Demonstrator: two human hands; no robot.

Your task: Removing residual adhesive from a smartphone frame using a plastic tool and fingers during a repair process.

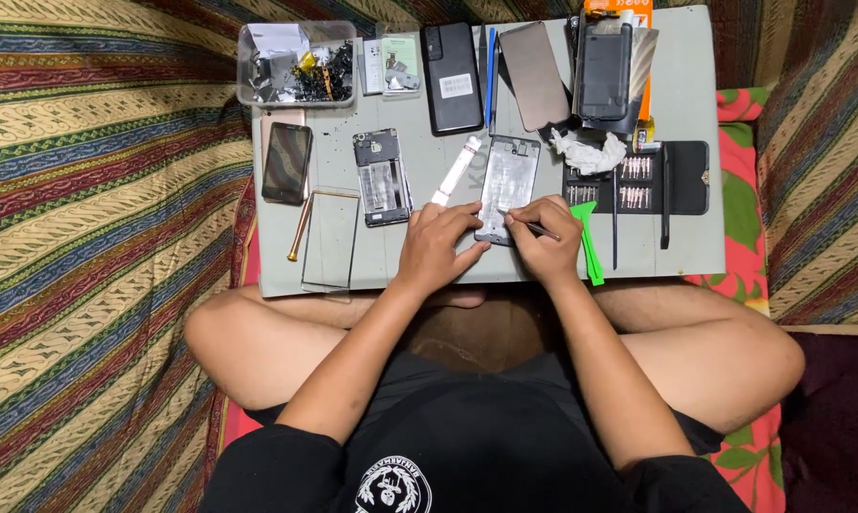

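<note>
Here, in the head view, a person sits cross-legged with a grey worktop (695, 95) across the knees, and both hands meet at its lower middle. The left hand (436, 245) lies on the lower left corner of a phone frame (507, 180), fingers spread and pressing it flat, closed on nothing. The right hand (546, 237) is pinched shut around a thin dark tool (541, 229), whose tip rests on the frame's lower edge.

The frame lies flat, just right of centre on the worktop, long side running up the picture. It looks light, thin and stiff (likely easy to bend or scratch if levered hard), so it is best steadied by its outer edges and corners, not by the bare inner panel.

A white tube (457, 170) lies slanted just left of the frame, touching the left hand's knuckles or nearly so. Further left sits an opened phone (381, 177), then a dark phone (286, 161), with a glass sheet (331, 239) and a copper rod (301, 226) below. At upper left is a clear box (296, 63) of small parts. A black phone (452, 78) and a blue pen-like tool (491, 76) lie at the top. To the right are a crumpled tissue (589, 152), a screwdriver bit case (667, 177) and a green pry tool (589, 249) beside the right hand.
</note>
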